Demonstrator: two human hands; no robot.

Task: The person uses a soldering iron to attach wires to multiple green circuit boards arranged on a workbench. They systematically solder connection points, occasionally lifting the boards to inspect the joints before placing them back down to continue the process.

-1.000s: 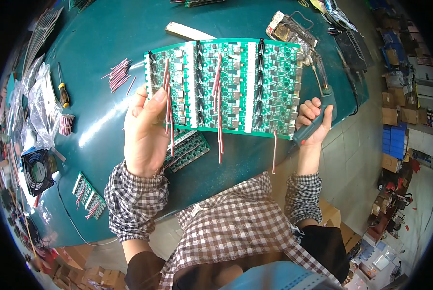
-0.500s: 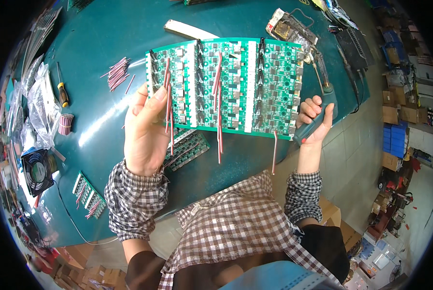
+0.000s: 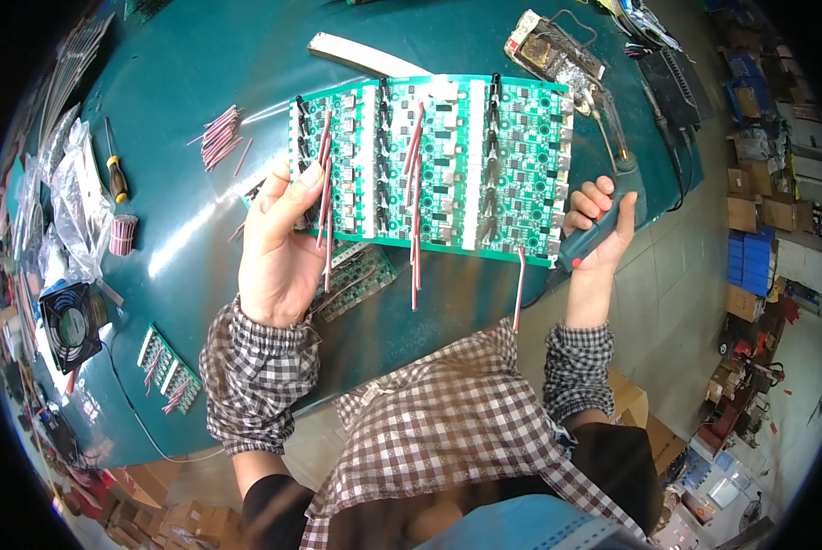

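My left hand (image 3: 281,243) grips the left edge of a green circuit board panel (image 3: 436,220), thumb on the front face. The panel is held up over the table, its rows of small boards facing me. Red and white wires (image 3: 414,202) hang from it in three places and reach below its lower edge. Beside the panel's right edge, my right hand (image 3: 601,225) is wrapped round the teal handle of a soldering iron (image 3: 625,188). The iron points up and away, its tip by a worn, solder-crusted metal stand (image 3: 557,57).
A second circuit board (image 3: 360,284) lies beneath the held panel, and a smaller one (image 3: 169,369) sits at lower left. Cut wires (image 3: 220,139), a wire bundle (image 3: 124,235), a screwdriver (image 3: 118,179), a fan (image 3: 70,325) and plastic bags (image 3: 81,202) occupy the table's left side.
The panel's left edge and my left hand have shifted slightly to the right. My right hand and the soldering iron stay almost in the same place.
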